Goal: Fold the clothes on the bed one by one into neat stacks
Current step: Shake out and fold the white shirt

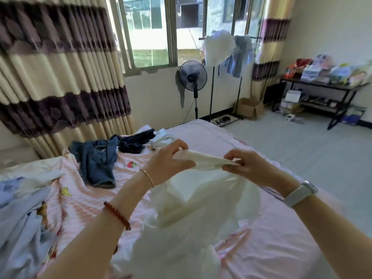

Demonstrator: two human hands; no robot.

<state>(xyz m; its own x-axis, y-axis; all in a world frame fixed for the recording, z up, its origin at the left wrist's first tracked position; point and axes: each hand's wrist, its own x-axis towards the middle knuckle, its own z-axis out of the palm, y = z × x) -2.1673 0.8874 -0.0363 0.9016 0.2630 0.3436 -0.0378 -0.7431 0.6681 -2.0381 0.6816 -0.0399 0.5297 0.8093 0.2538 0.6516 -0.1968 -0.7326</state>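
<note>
Two hands hold one white garment up over the bed. Left hand pinches the top edge between thumb and curled fingers; gold bangle and red bead bracelet on that arm. Right hand pinches the same edge at the other end, fingers curled in, thumb on top; white watch on that wrist. Top edge runs taut between both hands, roughly level, slightly lower toward the right hand. Rest of the garment hangs down in loose folds, lower part blurred; cannot tell whether it touches the bed.

Bed has a pink sheet, plain on the right, striped with fruit prints on the left. Dark blue jeans lie crumpled on the striped part, beyond the left hand. Dark navy garment just behind the jeans, touching them. Small pale blue garment beside the navy one, near the far edge. Pale blue and white cloth pile at the left edge of the bed.

Striped cream and purple curtain at left, window behind. Standing fan against the wall under the window. Clothes rack beside the fan with white and blue items hanging. Cardboard box on the floor near it. Black shelf with clutter at far right.
</note>
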